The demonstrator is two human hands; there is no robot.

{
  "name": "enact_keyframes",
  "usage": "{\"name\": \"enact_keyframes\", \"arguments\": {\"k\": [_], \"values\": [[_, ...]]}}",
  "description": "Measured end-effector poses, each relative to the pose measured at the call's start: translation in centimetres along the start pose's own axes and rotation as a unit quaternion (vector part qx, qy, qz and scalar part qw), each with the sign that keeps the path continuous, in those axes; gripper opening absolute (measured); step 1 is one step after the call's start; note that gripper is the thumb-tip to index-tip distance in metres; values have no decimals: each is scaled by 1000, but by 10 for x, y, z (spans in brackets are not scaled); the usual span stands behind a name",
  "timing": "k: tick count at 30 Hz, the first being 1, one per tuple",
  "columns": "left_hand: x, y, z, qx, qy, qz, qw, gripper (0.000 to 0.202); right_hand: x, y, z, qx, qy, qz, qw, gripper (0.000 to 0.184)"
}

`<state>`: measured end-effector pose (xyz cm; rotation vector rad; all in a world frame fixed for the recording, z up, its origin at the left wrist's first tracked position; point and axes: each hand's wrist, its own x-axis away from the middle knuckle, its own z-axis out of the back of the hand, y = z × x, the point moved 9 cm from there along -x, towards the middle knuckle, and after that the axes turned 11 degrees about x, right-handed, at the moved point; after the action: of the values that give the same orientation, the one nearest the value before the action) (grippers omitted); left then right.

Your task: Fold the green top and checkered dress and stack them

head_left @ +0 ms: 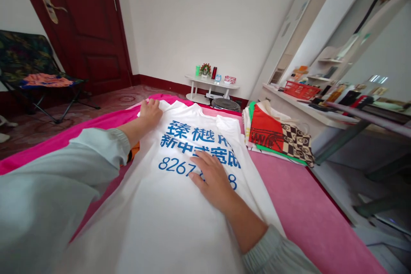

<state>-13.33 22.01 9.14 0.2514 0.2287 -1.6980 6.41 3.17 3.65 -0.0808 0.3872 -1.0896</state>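
A white T-shirt (154,214) with blue printed characters and digits lies spread over the pink bed, its collar end away from me. At its far left shoulder, my left hand (150,114) is closed on the fabric with bent fingers; the thumb is hidden. My right hand (215,180) rests flat on the print, fingers stretched out and apart, covering some of the digits. Under the shirt's left side, a bit of orange and black cloth (134,151) shows. To the right of the shirt is a stack of folded clothes (268,130) in red, green, white and checked patterns.
The pink bed cover (295,197) extends around the shirt. A cluttered dressing table (324,113) with a red basket (301,90) stands at the right. Beyond the bed are a small white table (212,80) and a round dark robot vacuum (225,104). A folding chair (35,77) stands left.
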Motion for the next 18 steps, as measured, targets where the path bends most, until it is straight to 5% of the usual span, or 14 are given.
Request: {"name": "enact_keyframes", "arguments": {"k": [4, 8, 14, 18], "values": [[17, 61, 4, 85, 11, -56, 995, 35, 0, 1, 1, 6, -4, 0, 1000, 40], [50, 116, -35, 188, -93, -123, 970, 57, 0, 0, 2, 6, -5, 6, 1000, 39], [66, 120, -65, 210, -87, -98, 969, 59, -2, 3, 9, -28, 29, 1, 999, 33], [64, 118, -59, 225, -79, -92, 967, 60, -19, 51, 34, -63, 96, -62, 991, 22]]}}
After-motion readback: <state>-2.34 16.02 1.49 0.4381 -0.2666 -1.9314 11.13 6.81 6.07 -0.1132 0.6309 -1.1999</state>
